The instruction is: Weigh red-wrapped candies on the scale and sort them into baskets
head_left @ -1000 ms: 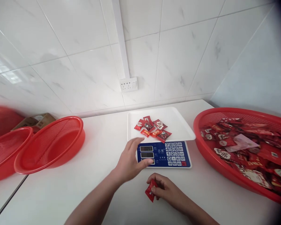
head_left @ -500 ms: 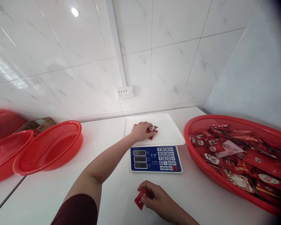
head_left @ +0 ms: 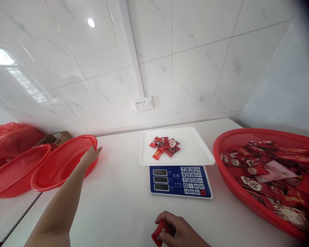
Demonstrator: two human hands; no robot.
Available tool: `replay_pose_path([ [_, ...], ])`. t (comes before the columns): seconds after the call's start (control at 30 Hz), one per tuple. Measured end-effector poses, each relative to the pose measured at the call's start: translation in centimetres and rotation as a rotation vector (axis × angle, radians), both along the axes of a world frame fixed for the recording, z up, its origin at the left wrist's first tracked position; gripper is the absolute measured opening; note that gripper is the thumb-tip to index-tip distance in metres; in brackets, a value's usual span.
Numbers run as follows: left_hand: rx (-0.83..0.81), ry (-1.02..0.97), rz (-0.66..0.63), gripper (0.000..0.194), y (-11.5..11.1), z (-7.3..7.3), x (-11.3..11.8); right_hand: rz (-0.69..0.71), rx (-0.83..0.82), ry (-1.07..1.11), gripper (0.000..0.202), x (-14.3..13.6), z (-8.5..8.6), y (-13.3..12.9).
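Note:
My left hand [head_left: 91, 155] is at the right rim of an empty red basket [head_left: 64, 161], its fingers over the rim, thumb pointing out to the right. My right hand [head_left: 173, 228] holds a small red packet [head_left: 159, 235] in front of the scale. Several red packets [head_left: 166, 146] lie in a loose pile on the white tray [head_left: 193, 152] of the scale, untouched by either hand. The blue keypad and displays [head_left: 180, 181] face me below the tray; the digits are too faint to read surely.
A large red basket [head_left: 218, 154] full of red packets stands at the right. Another red basket [head_left: 23, 168], a red bag [head_left: 18, 137] and a cardboard box [head_left: 59, 137] are at the left. A tiled wall with a socket [head_left: 143, 103] rises behind.
My left hand has left the packets on the tray and moved left to the red basket. My right hand still holds its packet. The view has shifted slightly left.

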State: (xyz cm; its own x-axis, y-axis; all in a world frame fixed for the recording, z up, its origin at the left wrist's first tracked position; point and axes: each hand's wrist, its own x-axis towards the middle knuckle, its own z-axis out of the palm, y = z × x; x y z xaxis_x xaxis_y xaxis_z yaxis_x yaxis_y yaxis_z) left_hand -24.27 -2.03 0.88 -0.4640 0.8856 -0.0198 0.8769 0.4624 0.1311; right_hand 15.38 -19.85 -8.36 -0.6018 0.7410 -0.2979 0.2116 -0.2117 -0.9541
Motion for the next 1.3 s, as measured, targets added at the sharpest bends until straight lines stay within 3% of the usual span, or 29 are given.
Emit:
replay_pose_path([
  [0.1, -0.036, -0.077, -0.018, 0.074, -0.4, -0.4, 1.3, 0.024, 0.007, -0.012, 0.026, -0.3, -0.4, -0.1],
  [0.3, -0.029, -0.153, -0.331, 0.07, -0.4, -0.4, 9.3, -0.019, 0.013, -0.036, 0.024, -0.1, -0.4, 0.1],
  [0.43, -0.1, -0.241, -0.464, 0.074, -0.8, -0.4, 12.9, -0.036, 0.003, -0.018, 0.023, 0.1, -0.5, 0.3],
  [0.53, 0.018, -0.215, -0.561, 0.072, -0.8, -0.1, 15.1, -0.018, 0.012, -0.027, 0.024, 0.1, -0.4, 0.2],
  [0.63, 0.173, -0.212, -0.725, 0.067, -0.1, 0.4, 18.2, 0.005, 0.033, -0.047, 0.025, -0.1, -0.1, 0.1],
  [0.77, 0.073, -0.299, -0.952, 0.067, 2.3, 0.3, 23.1, -0.01, 0.018, -0.058, 0.027, -0.3, -0.2, 0.0],
  [0.9, -0.018, -0.254, -0.962, 0.052, 4.8, -0.8, 26.1, -0.051, -0.021, -0.052, 0.032, -0.2, -1.1, 0.1],
  [1.03, 0.029, -0.264, -0.948, 0.034, 5.4, -1.1, 26.8, -0.009, -0.034, -0.05, 0.032, 0.0, -1.9, 0.4],
  [1.3, 0.192, -0.67, -0.666, 0.03, 4.3, -1.2, 25.9, 0.065, -0.013, -0.06, 0.03, -0.1, -1.8, 0.5],
])
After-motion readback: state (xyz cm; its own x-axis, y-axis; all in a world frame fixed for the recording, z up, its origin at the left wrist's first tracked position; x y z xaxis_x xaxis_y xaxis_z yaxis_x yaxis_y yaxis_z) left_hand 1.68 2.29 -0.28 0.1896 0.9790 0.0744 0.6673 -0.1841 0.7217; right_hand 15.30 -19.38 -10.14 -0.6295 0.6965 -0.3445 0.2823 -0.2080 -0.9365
